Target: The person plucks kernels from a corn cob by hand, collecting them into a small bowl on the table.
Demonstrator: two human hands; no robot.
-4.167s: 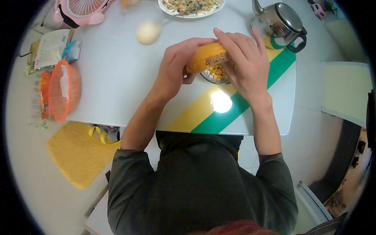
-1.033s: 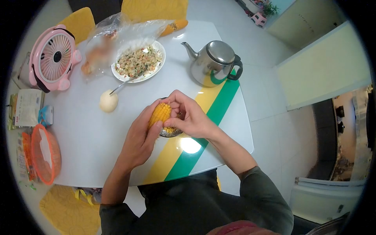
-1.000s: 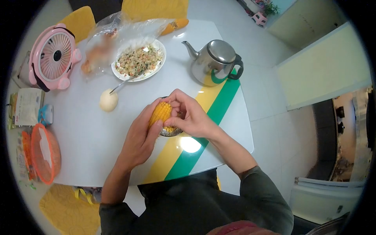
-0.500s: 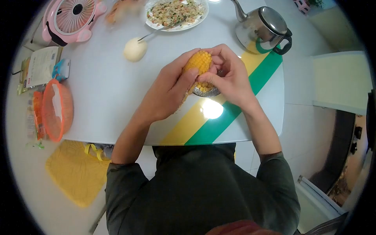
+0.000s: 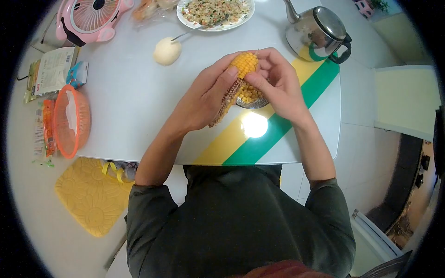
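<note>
A corn cob [image 5: 244,66] is held tilted above the table, with yellow kernels at its upper end and a bare strip down its lower part. My left hand [image 5: 206,96] is closed round the cob from the left, thumb across it. The fingers of my right hand [image 5: 280,85] are bent against the cob's upper right side, with the thumb pressed on the kernels. Just under the cob stands a round metal bowl [image 5: 254,104] with loose corn kernels [image 5: 250,94] in it, partly hidden by my hands.
A steel kettle [image 5: 320,34] stands at the back right. Behind my hands are a pale bun [image 5: 167,51] and a plate [image 5: 251,17] of fried rice with a spoon. A pink fan [image 5: 88,21], packets [image 5: 54,69] and an orange basket [image 5: 84,121] line the left side.
Since the earliest frame, the cob has turned from nearly level to steeply tilted, both hands still on it. In the last half second its bare strip has come more into sight. The camera view has shifted.
</note>
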